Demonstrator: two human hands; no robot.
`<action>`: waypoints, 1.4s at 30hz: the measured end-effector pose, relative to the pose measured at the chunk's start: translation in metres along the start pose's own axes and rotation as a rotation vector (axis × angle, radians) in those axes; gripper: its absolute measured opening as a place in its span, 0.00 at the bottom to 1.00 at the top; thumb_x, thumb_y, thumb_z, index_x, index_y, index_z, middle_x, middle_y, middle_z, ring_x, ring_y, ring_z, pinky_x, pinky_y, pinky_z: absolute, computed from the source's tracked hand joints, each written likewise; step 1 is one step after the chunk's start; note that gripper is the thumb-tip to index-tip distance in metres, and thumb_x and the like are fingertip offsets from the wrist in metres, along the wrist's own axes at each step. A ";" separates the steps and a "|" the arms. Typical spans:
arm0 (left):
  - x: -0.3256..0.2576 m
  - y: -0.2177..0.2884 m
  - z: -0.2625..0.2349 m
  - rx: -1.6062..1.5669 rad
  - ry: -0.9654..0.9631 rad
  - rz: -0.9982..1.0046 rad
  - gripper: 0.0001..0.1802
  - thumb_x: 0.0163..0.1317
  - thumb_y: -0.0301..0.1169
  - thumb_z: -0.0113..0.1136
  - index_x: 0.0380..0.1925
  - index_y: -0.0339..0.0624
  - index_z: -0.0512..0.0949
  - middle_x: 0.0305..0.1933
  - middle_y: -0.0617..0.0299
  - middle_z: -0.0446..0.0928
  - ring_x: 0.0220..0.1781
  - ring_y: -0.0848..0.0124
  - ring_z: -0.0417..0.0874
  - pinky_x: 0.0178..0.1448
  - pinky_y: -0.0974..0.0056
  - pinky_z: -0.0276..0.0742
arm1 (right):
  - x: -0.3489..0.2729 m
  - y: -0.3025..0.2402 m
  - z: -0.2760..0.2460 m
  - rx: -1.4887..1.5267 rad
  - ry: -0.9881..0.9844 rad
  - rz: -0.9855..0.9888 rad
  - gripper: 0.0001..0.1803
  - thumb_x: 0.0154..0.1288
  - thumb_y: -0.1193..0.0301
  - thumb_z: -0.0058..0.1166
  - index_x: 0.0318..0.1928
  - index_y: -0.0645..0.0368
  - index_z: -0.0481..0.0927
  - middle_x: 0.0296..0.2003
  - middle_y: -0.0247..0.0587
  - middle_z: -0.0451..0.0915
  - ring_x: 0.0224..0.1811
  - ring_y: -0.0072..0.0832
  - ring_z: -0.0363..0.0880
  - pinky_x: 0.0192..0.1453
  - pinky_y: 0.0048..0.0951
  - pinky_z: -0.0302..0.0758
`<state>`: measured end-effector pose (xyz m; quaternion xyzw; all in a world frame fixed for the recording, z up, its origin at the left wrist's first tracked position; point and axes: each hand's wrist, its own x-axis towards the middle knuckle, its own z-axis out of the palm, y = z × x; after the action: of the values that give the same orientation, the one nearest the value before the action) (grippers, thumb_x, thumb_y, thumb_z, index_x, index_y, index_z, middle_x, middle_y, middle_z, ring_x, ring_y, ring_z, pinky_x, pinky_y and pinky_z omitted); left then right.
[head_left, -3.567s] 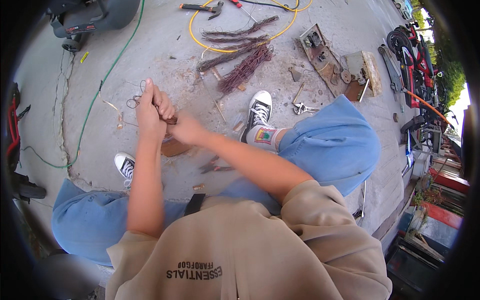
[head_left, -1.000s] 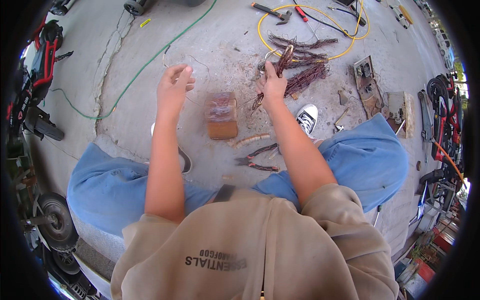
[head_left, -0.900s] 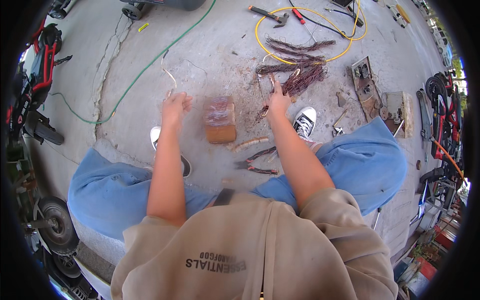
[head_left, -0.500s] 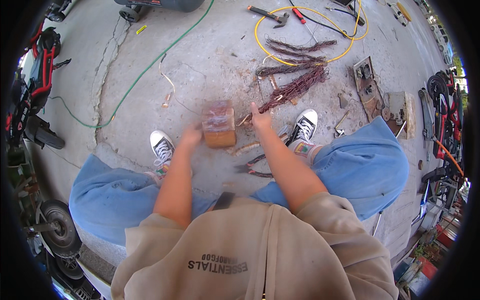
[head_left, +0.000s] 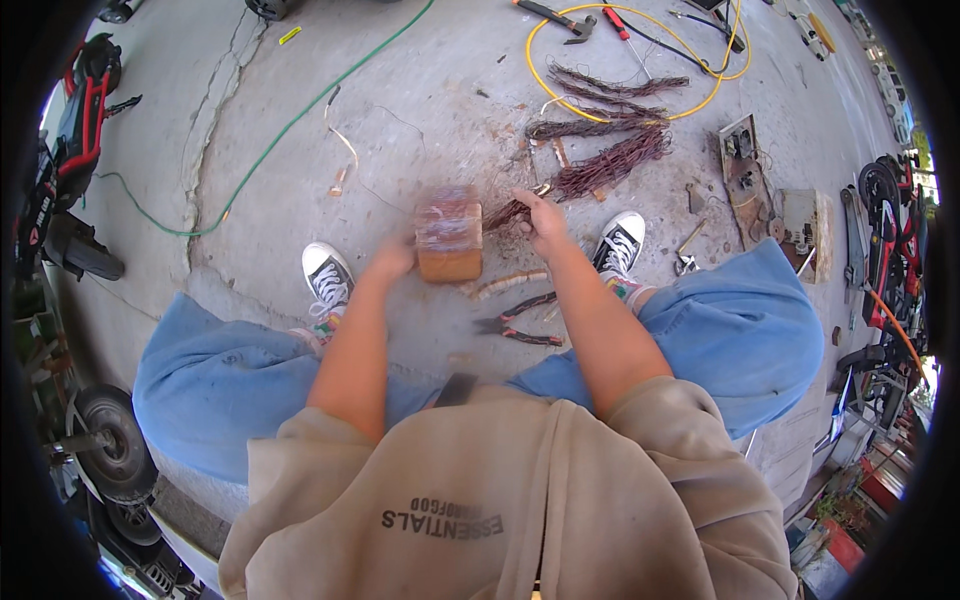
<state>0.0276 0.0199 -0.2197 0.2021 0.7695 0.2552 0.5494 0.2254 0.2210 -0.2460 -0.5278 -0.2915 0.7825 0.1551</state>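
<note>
My left hand (head_left: pixel 393 260) is at the left side of a tan block (head_left: pixel 449 262). It is smeared by motion, and its fingers cannot be made out. Around the block's upper part runs a shiny whitish-purple band, also blurred. My right hand (head_left: pixel 543 224) is closed around the near end of a dark reddish bundle of thin wires (head_left: pixel 612 165), with its thumb side toward the block. The wire end reaches from that hand to the block's right edge. Open-jawed pliers (head_left: pixel 522 326) with black and red handles lie on the floor, nearer to me.
A hammer (head_left: pixel 570 22), a red-handled screwdriver (head_left: pixel 618 25) and a yellow hose (head_left: pixel 529 55) lie far right. A green hose (head_left: pixel 300 115) crosses the left. Rusty metal parts (head_left: pixel 740 170) lie right. Scooters (head_left: pixel 88 130) stand at the left rim. My shoes (head_left: pixel 328 275) flank the block.
The whole view has shifted slightly. My right hand has changed its hold on the wire bundle, its thumb side now turned toward the block, and more wire shows between them. The left hand stays blurred beside the block.
</note>
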 end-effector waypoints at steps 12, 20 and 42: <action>0.046 -0.061 -0.007 -0.062 0.072 0.115 0.19 0.71 0.35 0.50 0.56 0.38 0.76 0.50 0.58 0.80 0.47 0.69 0.83 0.52 0.63 0.78 | -0.046 0.043 0.033 0.291 -0.129 0.294 0.08 0.62 0.83 0.54 0.42 0.66 0.77 0.42 0.44 0.79 0.48 0.31 0.78 0.58 0.27 0.81; 0.029 -0.040 -0.019 -0.255 0.339 -0.001 0.17 0.63 0.27 0.63 0.49 0.27 0.78 0.42 0.53 0.82 0.40 0.67 0.84 0.48 0.66 0.80 | -0.027 0.033 0.018 -0.113 0.079 0.086 0.06 0.65 0.75 0.56 0.41 0.63 0.80 0.38 0.37 0.81 0.37 0.28 0.81 0.42 0.26 0.79; 0.019 -0.008 -0.013 -0.476 0.882 0.405 0.21 0.62 0.36 0.64 0.49 0.37 0.69 0.37 0.55 0.79 0.38 0.63 0.82 0.44 0.60 0.75 | -0.016 0.002 0.051 -1.441 -0.120 -0.388 0.15 0.57 0.69 0.54 0.42 0.63 0.84 0.33 0.56 0.83 0.37 0.38 0.84 0.44 0.35 0.79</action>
<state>0.0090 0.0224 -0.2349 0.0901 0.7937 0.5840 0.1445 0.1852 0.1961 -0.2219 -0.3940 -0.8279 0.3838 -0.1100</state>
